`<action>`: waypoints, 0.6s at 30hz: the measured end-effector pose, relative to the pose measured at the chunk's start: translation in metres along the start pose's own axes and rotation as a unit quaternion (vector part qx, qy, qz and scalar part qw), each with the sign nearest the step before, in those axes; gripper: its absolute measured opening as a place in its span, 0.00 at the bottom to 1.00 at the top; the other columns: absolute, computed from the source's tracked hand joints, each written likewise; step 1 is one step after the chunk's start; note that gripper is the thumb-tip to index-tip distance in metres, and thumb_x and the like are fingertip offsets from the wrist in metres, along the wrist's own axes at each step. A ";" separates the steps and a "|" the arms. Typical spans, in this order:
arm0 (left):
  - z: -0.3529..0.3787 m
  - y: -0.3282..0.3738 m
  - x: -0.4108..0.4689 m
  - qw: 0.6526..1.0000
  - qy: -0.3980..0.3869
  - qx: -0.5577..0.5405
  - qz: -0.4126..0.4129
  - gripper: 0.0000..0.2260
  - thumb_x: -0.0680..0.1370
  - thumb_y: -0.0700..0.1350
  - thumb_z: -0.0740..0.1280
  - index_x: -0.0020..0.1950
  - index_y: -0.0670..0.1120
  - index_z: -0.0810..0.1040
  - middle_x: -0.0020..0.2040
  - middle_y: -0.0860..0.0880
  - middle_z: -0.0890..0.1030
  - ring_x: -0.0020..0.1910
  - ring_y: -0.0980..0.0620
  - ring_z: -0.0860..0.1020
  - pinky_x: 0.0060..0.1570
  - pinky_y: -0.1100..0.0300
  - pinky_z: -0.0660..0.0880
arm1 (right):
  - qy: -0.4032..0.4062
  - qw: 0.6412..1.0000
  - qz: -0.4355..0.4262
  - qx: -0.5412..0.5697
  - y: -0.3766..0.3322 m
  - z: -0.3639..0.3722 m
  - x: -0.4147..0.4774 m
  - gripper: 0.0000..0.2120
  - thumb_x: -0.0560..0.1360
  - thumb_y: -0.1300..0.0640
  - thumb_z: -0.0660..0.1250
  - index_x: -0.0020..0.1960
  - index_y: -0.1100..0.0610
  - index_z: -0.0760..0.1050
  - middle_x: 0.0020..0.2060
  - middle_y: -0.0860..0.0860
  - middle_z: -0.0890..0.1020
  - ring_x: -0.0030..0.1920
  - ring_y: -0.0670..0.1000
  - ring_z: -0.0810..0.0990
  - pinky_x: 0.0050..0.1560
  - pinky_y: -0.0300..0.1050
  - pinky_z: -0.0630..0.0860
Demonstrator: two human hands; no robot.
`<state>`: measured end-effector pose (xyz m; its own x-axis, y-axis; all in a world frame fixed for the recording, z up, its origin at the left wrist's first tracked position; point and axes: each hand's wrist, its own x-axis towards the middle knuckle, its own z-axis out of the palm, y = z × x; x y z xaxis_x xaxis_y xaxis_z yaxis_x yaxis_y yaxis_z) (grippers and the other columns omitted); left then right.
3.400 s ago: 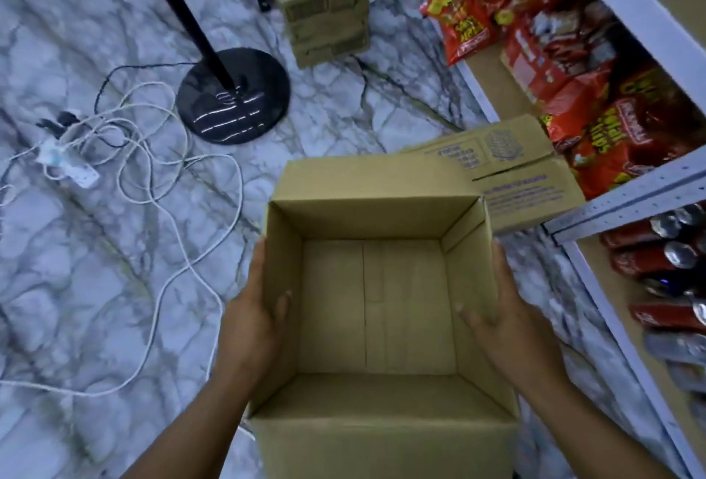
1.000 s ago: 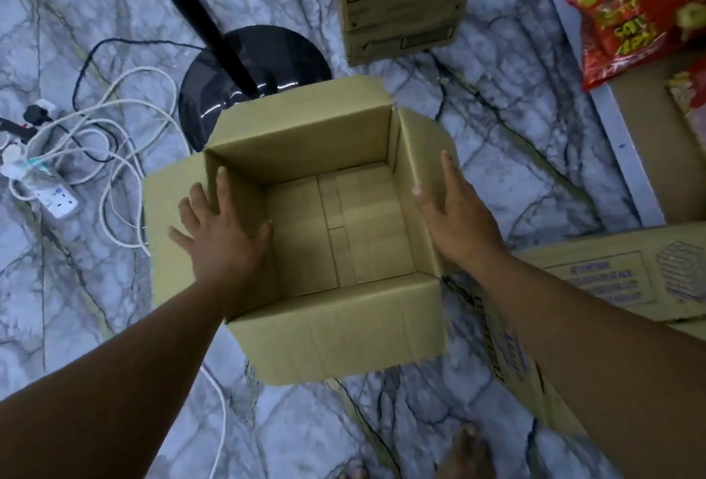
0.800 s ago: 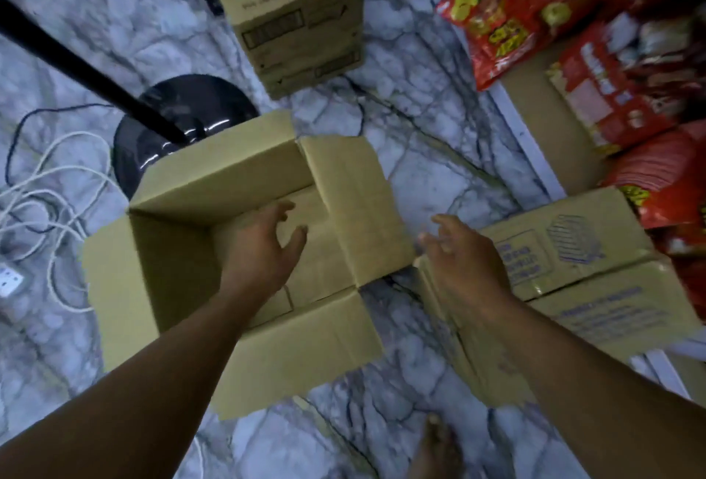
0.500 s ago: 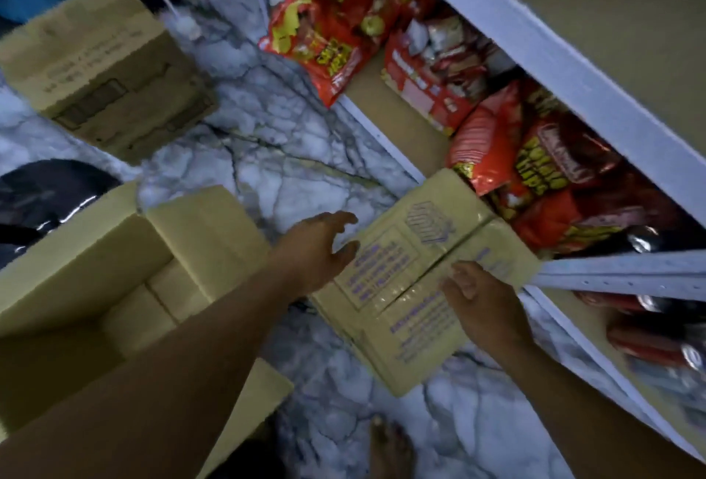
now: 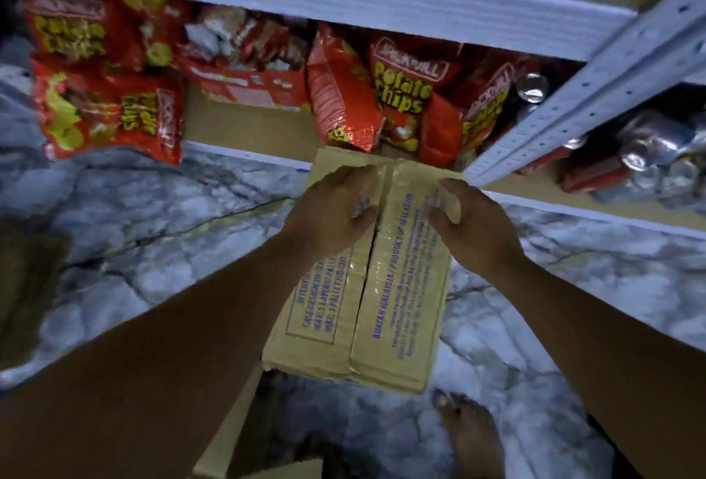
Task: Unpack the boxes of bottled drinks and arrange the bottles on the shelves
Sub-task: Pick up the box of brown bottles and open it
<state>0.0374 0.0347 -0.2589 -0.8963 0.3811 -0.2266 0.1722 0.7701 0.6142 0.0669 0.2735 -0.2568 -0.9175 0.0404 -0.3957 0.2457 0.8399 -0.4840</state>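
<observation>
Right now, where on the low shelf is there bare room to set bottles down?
Bare shelf board lies up-left of the box, between the left chip bags and the upright chip bags, in front of the red packets. A thinner bare strip runs in front of the cans, right of the post. Behind those it is crowded.

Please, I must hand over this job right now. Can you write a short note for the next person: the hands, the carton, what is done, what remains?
Left hand: fingers curled on the sealed carton at its taped middle seam. Right hand: curled on the right flap beside it.
Carton: on the floor, far end at the lower shelf, flaps taped shut.
Done: nothing out of this carton; cans lie on the shelf at right.
Left: open the seam, take out the bottles, shelve them.
</observation>
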 end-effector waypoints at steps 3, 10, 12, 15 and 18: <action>0.006 -0.007 0.030 0.999 0.011 0.020 0.044 0.34 0.74 0.52 0.69 0.79 0.45 0.65 0.70 0.39 0.76 0.66 0.37 0.76 0.64 0.44 0.75 | 0.027 0.999 -0.021 0.034 0.002 0.009 0.018 0.30 0.80 0.45 0.66 0.79 0.50 0.63 0.74 0.54 0.72 0.72 0.58 0.71 0.66 0.53 0.72; 0.017 -0.028 0.057 0.995 -0.043 0.074 0.054 0.47 0.72 0.64 0.67 0.84 0.50 0.49 0.76 0.42 0.70 0.74 0.40 0.67 0.71 0.40 0.65 | 0.008 0.998 -0.057 0.026 0.010 0.027 0.048 0.39 0.77 0.41 0.64 0.83 0.50 0.52 0.78 0.58 0.65 0.77 0.61 0.64 0.74 0.60 0.65; 0.017 -0.032 0.053 0.996 -0.028 0.057 0.061 0.47 0.73 0.58 0.72 0.84 0.49 0.51 0.75 0.41 0.70 0.73 0.40 0.66 0.72 0.43 0.64 | 0.014 0.998 -0.055 0.032 0.012 0.032 0.049 0.40 0.75 0.38 0.61 0.83 0.49 0.53 0.77 0.58 0.66 0.78 0.60 0.63 0.75 0.61 0.63; 0.015 -0.039 0.050 0.998 -0.016 0.029 0.058 0.47 0.71 0.59 0.71 0.84 0.53 0.49 0.75 0.42 0.70 0.73 0.39 0.65 0.71 0.43 0.67 | 0.037 0.994 -0.054 0.093 0.014 0.035 0.046 0.40 0.73 0.37 0.61 0.81 0.48 0.55 0.74 0.57 0.70 0.75 0.60 0.67 0.73 0.61 0.66; 0.007 -0.037 0.047 0.999 -0.010 -0.010 0.052 0.47 0.72 0.60 0.72 0.84 0.55 0.48 0.74 0.44 0.69 0.73 0.41 0.65 0.70 0.41 0.68 | 0.067 0.986 -0.053 0.144 0.008 0.028 0.040 0.39 0.75 0.41 0.67 0.82 0.42 0.52 0.71 0.56 0.71 0.72 0.57 0.69 0.71 0.53 0.68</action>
<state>-0.0089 0.0272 -0.2976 -0.8659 0.4681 -0.1764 0.2550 0.7163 0.6495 0.0411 0.2667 -0.2988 -0.9712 0.0479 -0.2333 0.2069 0.6549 -0.7268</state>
